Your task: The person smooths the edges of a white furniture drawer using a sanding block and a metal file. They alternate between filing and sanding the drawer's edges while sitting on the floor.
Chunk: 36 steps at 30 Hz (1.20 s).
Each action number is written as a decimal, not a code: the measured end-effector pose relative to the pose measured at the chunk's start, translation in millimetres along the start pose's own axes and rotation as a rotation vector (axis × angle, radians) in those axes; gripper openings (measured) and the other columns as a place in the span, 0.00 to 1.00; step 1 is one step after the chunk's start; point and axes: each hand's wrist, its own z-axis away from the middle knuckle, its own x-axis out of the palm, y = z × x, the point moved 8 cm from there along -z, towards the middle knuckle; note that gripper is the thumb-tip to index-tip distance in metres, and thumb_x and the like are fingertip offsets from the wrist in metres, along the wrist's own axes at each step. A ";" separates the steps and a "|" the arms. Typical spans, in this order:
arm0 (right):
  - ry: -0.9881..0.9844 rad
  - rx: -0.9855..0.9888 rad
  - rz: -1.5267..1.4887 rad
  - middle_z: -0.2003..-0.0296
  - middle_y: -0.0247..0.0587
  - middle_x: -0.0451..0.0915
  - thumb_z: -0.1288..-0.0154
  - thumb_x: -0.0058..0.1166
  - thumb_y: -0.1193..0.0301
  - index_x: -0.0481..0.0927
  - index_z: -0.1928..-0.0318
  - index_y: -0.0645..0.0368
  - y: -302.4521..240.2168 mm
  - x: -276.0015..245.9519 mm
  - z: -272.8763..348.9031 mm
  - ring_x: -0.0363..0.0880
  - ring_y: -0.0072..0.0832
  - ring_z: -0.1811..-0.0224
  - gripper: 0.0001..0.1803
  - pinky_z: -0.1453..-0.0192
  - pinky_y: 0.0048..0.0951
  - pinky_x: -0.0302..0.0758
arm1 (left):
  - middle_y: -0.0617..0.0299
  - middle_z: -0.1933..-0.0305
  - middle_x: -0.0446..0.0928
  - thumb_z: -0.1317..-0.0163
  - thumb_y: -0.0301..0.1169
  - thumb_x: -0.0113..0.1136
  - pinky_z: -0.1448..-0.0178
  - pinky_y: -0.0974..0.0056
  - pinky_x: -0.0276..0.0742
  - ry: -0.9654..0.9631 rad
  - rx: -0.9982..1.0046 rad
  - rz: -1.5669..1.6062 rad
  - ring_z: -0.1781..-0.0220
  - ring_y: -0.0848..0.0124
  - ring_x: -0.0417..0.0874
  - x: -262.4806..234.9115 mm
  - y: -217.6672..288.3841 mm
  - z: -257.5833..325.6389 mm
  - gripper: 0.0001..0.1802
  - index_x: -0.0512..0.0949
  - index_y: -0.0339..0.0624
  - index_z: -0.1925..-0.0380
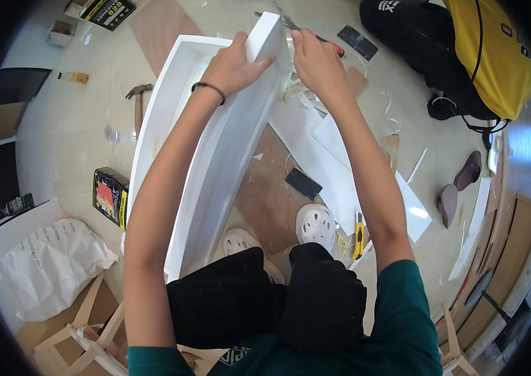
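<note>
A long white box-like piece (215, 163) with raised side boards slants from beside my legs up to the top middle. My left hand (234, 67), with a dark band at the wrist, is closed over its end board (263, 36), thumb pointing right. Against the outer right face of that board is my right hand (315, 59). Its fingers are curled together, and what they may hold is hidden. A tool with a red and black handle (338, 50) and a thin grey blade lies just behind my right hand.
A hammer (139, 103) and a black-and-yellow box (110, 197) lie left of the piece. White sheets (334, 166), a dark block (303, 183) and a yellow utility knife (358, 235) lie right. Yellow cloth with black cords (497, 62), sandals (447, 203) and boards (510, 250) are farther right.
</note>
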 end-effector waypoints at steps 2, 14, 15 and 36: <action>0.010 0.031 -0.095 0.69 0.63 0.83 0.20 0.36 0.55 0.76 0.58 0.62 -1.1 -9.8 10.4 0.82 0.62 0.60 0.23 0.54 0.59 0.76 | 0.35 0.54 0.83 0.44 0.51 0.65 0.43 0.52 0.80 0.043 0.014 0.039 0.51 0.44 0.86 -2.2 9.0 -21.8 0.36 0.72 0.33 0.44; -0.187 0.070 0.013 0.77 0.60 0.80 0.19 0.37 0.59 0.72 0.59 0.63 -2.5 4.8 38.5 0.82 0.62 0.69 0.20 0.63 0.57 0.76 | 0.33 0.59 0.82 0.35 0.45 0.58 0.47 0.50 0.77 0.026 0.031 0.033 0.54 0.42 0.84 9.6 15.8 -47.9 0.27 0.72 0.30 0.51; -0.198 0.073 0.040 0.77 0.60 0.80 0.19 0.37 0.59 0.72 0.59 0.63 -1.4 6.5 36.7 0.82 0.62 0.69 0.19 0.63 0.57 0.76 | 0.33 0.59 0.82 0.35 0.45 0.58 0.47 0.50 0.77 0.031 0.031 0.036 0.55 0.42 0.84 10.6 15.9 -48.1 0.26 0.72 0.30 0.51; -0.146 0.018 -0.016 0.76 0.62 0.81 0.19 0.36 0.57 0.74 0.60 0.63 -11.7 5.9 -3.3 0.83 0.61 0.67 0.22 0.62 0.57 0.77 | 0.33 0.63 0.82 0.34 0.44 0.57 0.51 0.48 0.77 0.094 0.108 0.066 0.58 0.40 0.84 12.4 21.3 -47.3 0.24 0.72 0.29 0.55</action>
